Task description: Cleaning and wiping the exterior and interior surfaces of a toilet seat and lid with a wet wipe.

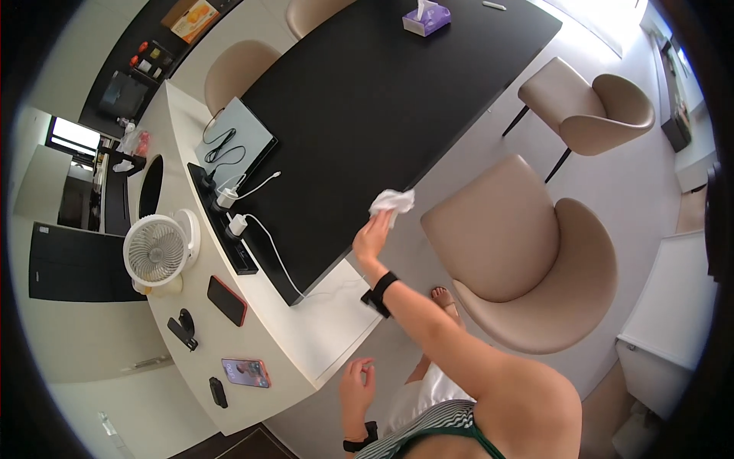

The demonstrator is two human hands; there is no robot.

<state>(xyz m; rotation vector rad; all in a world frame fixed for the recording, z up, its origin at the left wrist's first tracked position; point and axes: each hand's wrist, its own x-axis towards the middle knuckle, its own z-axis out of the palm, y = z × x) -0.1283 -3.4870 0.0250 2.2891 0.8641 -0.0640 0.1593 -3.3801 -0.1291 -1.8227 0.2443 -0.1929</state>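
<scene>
The right hand (371, 237) has its fingers clamped on a crumpled white tissue (393, 201), which juts out just past the fingertips; the thumb and the tissue's underside are hidden, so whether it touches the black table (329, 130) at the edge beneath the fingers I cannot tell; the left hand (357, 390), well below those fingers, has its own loosely bent, the thumb a little apart, while its palm is partly turned out of sight; the white counter (302, 359) lies just left of the left fingers, and on it, farther left, are a phone with a lit screen (246, 372) and a dark, red-edged slab (227, 301), its kind hard to make out; left of the right fingers, white plugs and cables partly cover a black power strip (246, 262); a beige chair (505, 229) stands right of the right fingers, its legs hidden under the seat; far beyond those fingers, a purple tissue box (428, 20) sits close to the picture's upper edge, which cuts off the table's far side.
</scene>
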